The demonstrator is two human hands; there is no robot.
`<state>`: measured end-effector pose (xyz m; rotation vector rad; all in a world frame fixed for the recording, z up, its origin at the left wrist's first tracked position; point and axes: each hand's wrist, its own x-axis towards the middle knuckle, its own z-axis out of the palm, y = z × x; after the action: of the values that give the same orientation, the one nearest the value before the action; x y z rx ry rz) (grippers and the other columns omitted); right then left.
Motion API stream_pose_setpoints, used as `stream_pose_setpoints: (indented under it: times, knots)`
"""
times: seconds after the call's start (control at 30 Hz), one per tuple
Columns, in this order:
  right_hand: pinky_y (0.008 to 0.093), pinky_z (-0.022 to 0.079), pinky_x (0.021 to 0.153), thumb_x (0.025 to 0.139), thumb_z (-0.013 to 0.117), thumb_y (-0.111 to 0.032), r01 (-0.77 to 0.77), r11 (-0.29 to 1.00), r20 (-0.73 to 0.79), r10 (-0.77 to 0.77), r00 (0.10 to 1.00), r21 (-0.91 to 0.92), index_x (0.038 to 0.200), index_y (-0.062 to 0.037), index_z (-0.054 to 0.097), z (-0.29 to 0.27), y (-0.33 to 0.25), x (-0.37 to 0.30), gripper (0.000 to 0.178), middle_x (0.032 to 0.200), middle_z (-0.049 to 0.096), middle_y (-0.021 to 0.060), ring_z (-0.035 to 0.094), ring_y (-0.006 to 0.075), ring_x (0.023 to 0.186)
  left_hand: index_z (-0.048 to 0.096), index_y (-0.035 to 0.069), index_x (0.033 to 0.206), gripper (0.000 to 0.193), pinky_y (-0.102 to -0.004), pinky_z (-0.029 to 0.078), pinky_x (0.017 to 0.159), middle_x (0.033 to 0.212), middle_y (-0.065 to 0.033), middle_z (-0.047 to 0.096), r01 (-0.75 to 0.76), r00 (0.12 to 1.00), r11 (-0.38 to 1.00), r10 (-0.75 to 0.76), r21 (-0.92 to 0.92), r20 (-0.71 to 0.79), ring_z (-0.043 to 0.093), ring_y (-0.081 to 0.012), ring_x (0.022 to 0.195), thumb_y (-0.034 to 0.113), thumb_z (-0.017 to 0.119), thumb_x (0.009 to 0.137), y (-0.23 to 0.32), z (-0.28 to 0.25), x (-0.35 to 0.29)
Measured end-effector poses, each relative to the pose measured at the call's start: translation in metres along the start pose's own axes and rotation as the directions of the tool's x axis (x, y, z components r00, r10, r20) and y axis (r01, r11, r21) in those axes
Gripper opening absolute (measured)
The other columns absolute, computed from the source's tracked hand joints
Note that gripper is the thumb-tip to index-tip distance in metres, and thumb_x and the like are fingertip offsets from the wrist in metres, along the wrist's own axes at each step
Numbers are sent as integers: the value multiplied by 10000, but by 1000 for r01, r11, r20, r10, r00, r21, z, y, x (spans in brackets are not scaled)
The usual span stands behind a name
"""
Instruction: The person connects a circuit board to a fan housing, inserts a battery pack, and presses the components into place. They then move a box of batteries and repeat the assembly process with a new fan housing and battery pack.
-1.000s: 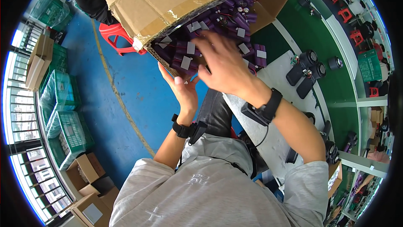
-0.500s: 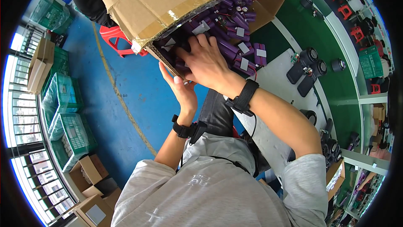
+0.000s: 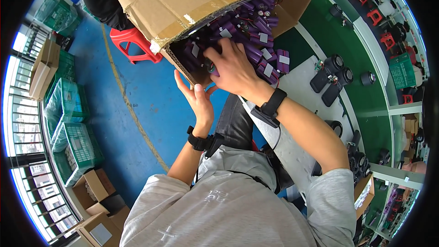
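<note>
A large cardboard box (image 3: pixel 173 0) lies tipped with its mouth toward me. Inside is a heap of purple cylindrical battery packs (image 3: pixel 249 53) with white labels and thin wires. My right hand (image 3: pixel 235 71) reaches into the mouth, fingers curled round a purple battery pack (image 3: pixel 214 70), whose end shows by the thumb; the rest of it is hidden. Just below the box's lower left corner is my left hand (image 3: pixel 199 103), fingers stretched and apart, palm toward the cardboard edge. Whether it touches the box is hard to tell. Both wrists wear black straps.
Right of the box, a white board (image 3: pixel 292 123) lies on a green worktable (image 3: pixel 366 96) with black speaker-like parts (image 3: pixel 336 71). A red stool (image 3: pixel 132 43) and a person in dark clothes (image 3: pixel 103 0) are behind the box at left. Green crates (image 3: pixel 80 142) and cartons line the window side.
My right hand has shifted slightly right and down, and a purple battery pack now shows in its grip. The box has moved slightly right. My left hand's fingers have spread a little.
</note>
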<state>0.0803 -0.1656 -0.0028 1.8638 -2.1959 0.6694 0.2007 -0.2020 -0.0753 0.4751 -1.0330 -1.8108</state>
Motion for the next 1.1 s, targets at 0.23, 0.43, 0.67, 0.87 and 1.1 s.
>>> stream_pose_setpoints:
  times: [0.23,0.43,0.67,0.87,1.1]
  knots:
    - [383,434,750,703,687,-62,-99,895,-194,200,960,435,1027,-74,501,-2,14,8,374,920,556,111,572,274,828,-15,168,1521,818,-413,606,739,1373,-165,396,-41,998,996,44,79,-33,573,-285,1091,249,566,951,-6,-1,2]
    - [294,461,671,799,660,-57,-192,466,-58,469,881,864,1017,-66,497,-12,19,13,272,860,581,46,591,173,781,-1,161,1519,800,-393,604,712,1337,-156,418,-40,998,995,44,94,-40,579,-255,1041,184,560,949,-8,-3,3]
    - [287,497,672,869,620,-74,-92,-146,162,601,782,985,998,-50,578,-41,36,15,137,890,618,44,611,141,803,89,131,1487,721,-394,596,736,1267,-145,462,1,991,999,3,32,-134,589,-245,998,188,572,954,-6,3,-5]
    - [296,508,690,879,622,-110,-246,-149,286,579,763,958,991,-57,604,-80,40,-6,125,906,624,48,612,135,829,428,37,1207,382,-386,574,737,1081,-117,582,451,865,854,-490,-261,-108,636,-236,831,287,584,964,2,12,-22]
    - [307,499,724,866,641,-120,-374,-76,345,586,733,924,1032,-73,557,-136,31,-38,192,916,597,39,609,147,831,509,62,992,276,-311,481,604,817,-60,621,567,821,813,-572,-134,2,620,-182,698,334,551,979,-3,10,-11]
